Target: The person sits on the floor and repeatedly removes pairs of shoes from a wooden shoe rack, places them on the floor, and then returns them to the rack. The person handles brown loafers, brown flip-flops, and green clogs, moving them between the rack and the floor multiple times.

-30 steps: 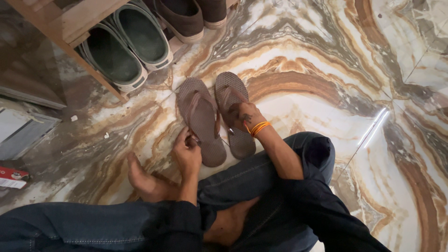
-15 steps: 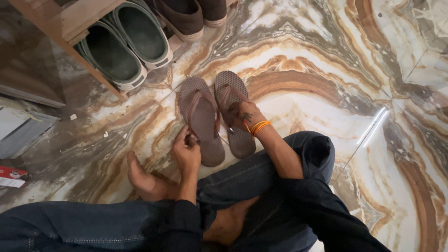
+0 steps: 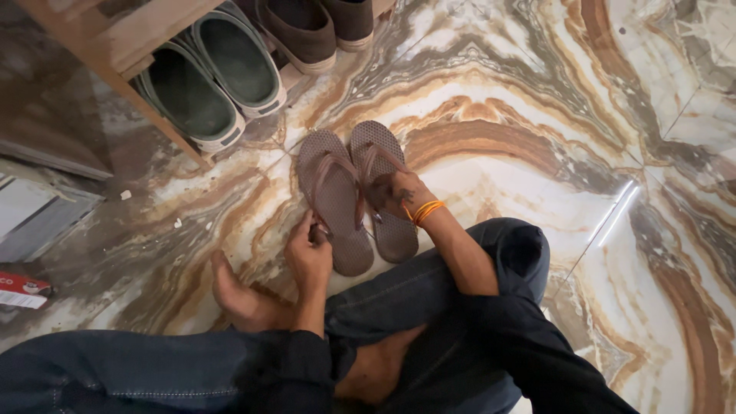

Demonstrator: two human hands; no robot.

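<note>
My left hand (image 3: 309, 254) is curled narrow, fingertips pinched on the near edge of the left flip-flop (image 3: 335, 201), by the heel end of its strap. My right hand (image 3: 392, 193) lies flat-ish on the right flip-flop (image 3: 386, 192), fingers bent over the strap w/ palm down; can't tell if it's really gripping or just pressing. Orange thread band (image 3: 425, 211) on that wrist.

Both flip-flops are brown, thong type, textured footbeds, soles down on the marble floor (image 3: 537, 138). They sit side by side, touching or nearly so, toes pointing away from me, just ahead of both hands. The right one's heel end reaches back to my knee.

Behind the hands: my crossed legs in dark jeans, bare foot (image 3: 241, 295) just left of the left hand.

Beyond the flip-flops, up-left: wooden shoe rack (image 3: 146, 31) w/ a pair of grey-green clogs (image 3: 211, 80) on the lower shelf, toes sticking out past the rack edge, near the left flip-flop's toe. Brown shoes (image 3: 318, 27) next to them, further right. Far left of my left hand: a grey panel and a small red box (image 3: 23, 287), well apart. To the right of the right hand the floor runs open, w/ a bright light streak on the tile.
</note>
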